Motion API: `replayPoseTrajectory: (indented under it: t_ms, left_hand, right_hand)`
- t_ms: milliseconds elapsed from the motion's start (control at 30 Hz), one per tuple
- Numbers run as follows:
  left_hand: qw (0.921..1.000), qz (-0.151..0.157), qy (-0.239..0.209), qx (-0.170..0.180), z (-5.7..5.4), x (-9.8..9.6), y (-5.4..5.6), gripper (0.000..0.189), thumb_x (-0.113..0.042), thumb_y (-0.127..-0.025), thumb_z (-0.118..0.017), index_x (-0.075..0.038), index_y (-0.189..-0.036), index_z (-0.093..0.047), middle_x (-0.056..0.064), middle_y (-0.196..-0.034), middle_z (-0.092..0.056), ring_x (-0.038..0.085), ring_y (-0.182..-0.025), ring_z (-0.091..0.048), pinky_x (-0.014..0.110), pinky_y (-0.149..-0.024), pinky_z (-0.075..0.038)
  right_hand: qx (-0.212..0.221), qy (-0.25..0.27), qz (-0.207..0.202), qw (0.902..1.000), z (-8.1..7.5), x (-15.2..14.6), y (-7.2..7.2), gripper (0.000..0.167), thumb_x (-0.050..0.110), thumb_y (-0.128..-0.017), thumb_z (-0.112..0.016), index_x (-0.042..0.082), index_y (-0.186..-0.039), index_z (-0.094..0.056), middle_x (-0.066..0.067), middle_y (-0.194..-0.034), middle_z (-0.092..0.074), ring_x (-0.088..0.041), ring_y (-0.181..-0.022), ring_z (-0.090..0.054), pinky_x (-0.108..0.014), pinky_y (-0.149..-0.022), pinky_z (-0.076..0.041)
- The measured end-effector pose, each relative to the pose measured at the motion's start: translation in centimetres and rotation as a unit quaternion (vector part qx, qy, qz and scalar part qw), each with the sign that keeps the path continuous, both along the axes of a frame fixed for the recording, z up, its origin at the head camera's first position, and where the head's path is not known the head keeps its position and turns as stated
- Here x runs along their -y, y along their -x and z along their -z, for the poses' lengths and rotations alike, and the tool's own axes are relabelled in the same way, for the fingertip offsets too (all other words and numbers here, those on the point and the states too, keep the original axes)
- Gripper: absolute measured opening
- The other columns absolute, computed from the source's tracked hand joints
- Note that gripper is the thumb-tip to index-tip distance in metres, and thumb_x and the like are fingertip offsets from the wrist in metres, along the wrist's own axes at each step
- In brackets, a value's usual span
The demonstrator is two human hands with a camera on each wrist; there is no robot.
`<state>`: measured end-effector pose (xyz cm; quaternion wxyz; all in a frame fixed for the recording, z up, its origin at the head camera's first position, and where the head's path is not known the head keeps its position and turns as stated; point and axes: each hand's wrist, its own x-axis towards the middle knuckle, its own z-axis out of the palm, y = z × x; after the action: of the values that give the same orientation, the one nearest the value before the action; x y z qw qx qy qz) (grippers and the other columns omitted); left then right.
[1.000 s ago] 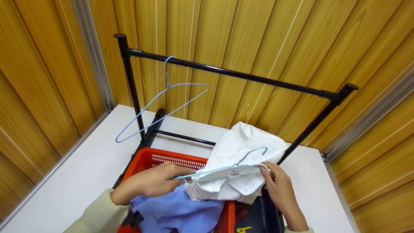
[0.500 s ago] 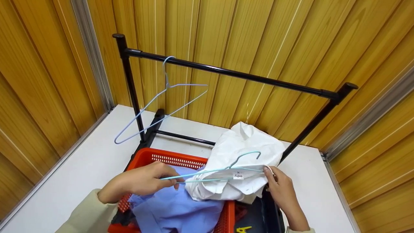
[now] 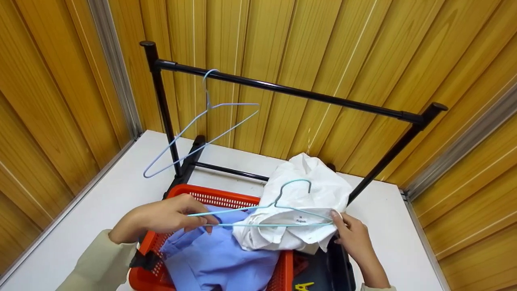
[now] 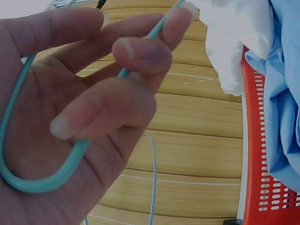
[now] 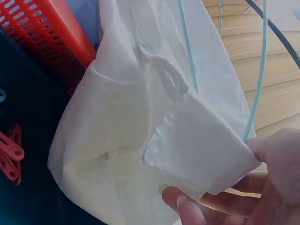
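A white collared shirt (image 3: 311, 173) with a neck label lies bunched over the basket's right side. My left hand (image 3: 173, 214) grips one end of a mint-green wire hanger (image 3: 238, 224); in the left wrist view, fingers curl over the hanger's wire (image 4: 42, 183) and its rounded corner lies against the palm. The hanger's other end reaches into the shirt's neck opening, its hook pointing up over the white cloth. My right hand (image 3: 355, 238) pinches the collar (image 5: 201, 145) at the right, beside the hanger's arm. The hanger's far tip is hidden by the collar.
A lavender hanger (image 3: 190, 155) hangs from the black rack bar (image 3: 291, 89). Blue cloth (image 3: 226, 258) fills the red basket (image 3: 284, 270). To its right, a dark bin (image 3: 323, 262) holds a yellow clothespin (image 3: 303, 286) and red clothespins (image 5: 11, 154). A wood-panelled wall stands behind.
My left hand has moved left and slightly up with its end of the hanger. The hanger's hook has swung left and more upright. The right hand keeps hold of the collar.
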<state>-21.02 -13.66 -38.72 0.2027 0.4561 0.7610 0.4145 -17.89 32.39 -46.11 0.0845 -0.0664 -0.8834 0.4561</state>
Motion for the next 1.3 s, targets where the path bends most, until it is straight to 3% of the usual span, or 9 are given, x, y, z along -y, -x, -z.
replayPoseTrajectory:
  t_ms: [200,300,500,667,767,900,1067,1200,1300]
  left_hand:
    - [0.9999,-0.005,-0.014,0.007,0.0,0.4,0.4,0.032,-0.013,-0.107,-0.051,-0.003,-0.120,-0.079,0.001,-0.078,-0.067,0.017,-0.065,-0.057,0.024,-0.063,-0.046]
    - [0.9994,-0.012,-0.033,0.000,0.2,0.2,0.7,0.033,-0.011,-0.108,-0.050,-0.002,-0.122,-0.078,0.006,-0.084,-0.070,0.019,-0.064,-0.056,0.023,-0.060,-0.044]
    - [0.9958,-0.085,-0.025,-0.022,0.3,-1.2,1.1,0.032,-0.021,-0.112,-0.052,-0.007,-0.120,-0.079,-0.003,-0.074,-0.061,0.010,-0.057,-0.048,0.022,-0.054,-0.035]
    - [0.9905,-0.134,-0.032,-0.008,0.4,-3.4,1.4,0.038,-0.035,-0.112,-0.054,-0.007,-0.108,-0.079,-0.005,-0.067,-0.054,0.010,-0.058,-0.048,0.024,-0.055,-0.037]
    - [0.9889,-0.138,-0.051,0.017,0.6,-4.5,1.6,0.045,-0.037,-0.114,-0.050,-0.001,-0.117,-0.077,0.001,-0.082,-0.064,0.014,-0.062,-0.051,0.024,-0.058,-0.041]
    - [0.9852,-0.136,-0.087,0.060,0.7,-6.2,1.9,0.055,-0.038,-0.116,-0.041,0.005,-0.134,-0.070,0.009,-0.093,-0.067,0.017,-0.058,-0.047,0.021,-0.052,-0.038]
    - [0.9779,-0.146,-0.114,0.096,0.7,-8.5,2.1,0.061,-0.043,-0.116,-0.036,0.006,-0.135,-0.068,0.005,-0.080,-0.063,0.015,-0.058,-0.046,0.020,-0.049,-0.036]
    - [0.9737,-0.136,-0.137,0.121,0.5,-10.1,2.2,0.060,-0.038,-0.117,-0.033,0.008,-0.135,-0.067,0.010,-0.100,-0.071,0.014,-0.068,-0.054,0.020,-0.050,-0.038]
    - [0.9716,-0.129,-0.155,0.124,0.5,-11.2,2.3,0.059,-0.033,-0.118,-0.030,0.010,-0.133,-0.067,0.015,-0.109,-0.072,0.014,-0.065,-0.053,0.019,-0.049,-0.038]
  right_hand:
    - [-0.004,-0.016,0.006,0.9999,0.3,-0.3,-0.3,0.033,0.017,-0.108,-0.062,-0.011,-0.123,-0.071,-0.022,-0.095,-0.073,-0.024,-0.066,-0.073,-0.027,-0.056,-0.059]
    - [-0.019,0.000,-0.001,0.9998,0.4,-0.2,-0.4,0.031,0.015,-0.107,-0.063,-0.012,-0.122,-0.071,-0.027,-0.104,-0.073,-0.023,-0.068,-0.074,-0.028,-0.056,-0.059]
    - [-0.034,0.034,-0.009,0.9988,0.3,0.2,-0.8,0.031,0.011,-0.106,-0.065,-0.013,-0.126,-0.070,-0.033,-0.119,-0.069,-0.015,-0.075,-0.074,-0.029,-0.058,-0.061]
    - [-0.028,0.019,-0.008,0.9994,0.0,0.4,-1.3,0.032,0.013,-0.104,-0.070,-0.005,-0.129,-0.072,-0.023,-0.108,-0.075,-0.016,-0.066,-0.069,-0.027,-0.057,-0.057]
    - [-0.018,0.017,-0.019,0.9995,-0.3,0.3,-1.5,0.033,0.014,-0.101,-0.073,-0.001,-0.131,-0.073,-0.015,-0.098,-0.076,-0.019,-0.065,-0.066,-0.027,-0.058,-0.056]
    - [-0.012,0.030,-0.057,0.9979,-0.5,0.0,-1.9,0.043,0.010,-0.096,-0.079,0.000,-0.136,-0.069,-0.009,-0.098,-0.071,-0.018,-0.070,-0.064,-0.027,-0.062,-0.057]
    - [-0.018,0.047,-0.143,0.9885,-0.4,-0.7,-2.3,0.065,0.003,-0.091,-0.083,-0.006,-0.149,-0.055,-0.021,-0.124,-0.067,-0.012,-0.090,-0.067,-0.026,-0.075,-0.058]
    - [-0.019,0.044,-0.209,0.9768,-0.1,-1.3,-2.4,0.074,0.002,-0.092,-0.081,-0.008,-0.155,-0.044,-0.030,-0.139,-0.057,-0.015,-0.103,-0.067,-0.030,-0.076,-0.059]
    - [-0.040,0.030,-0.214,0.9755,0.1,-1.3,-2.4,0.068,0.001,-0.093,-0.080,-0.009,-0.152,-0.047,-0.030,-0.141,-0.057,-0.014,-0.105,-0.066,-0.030,-0.078,-0.058]
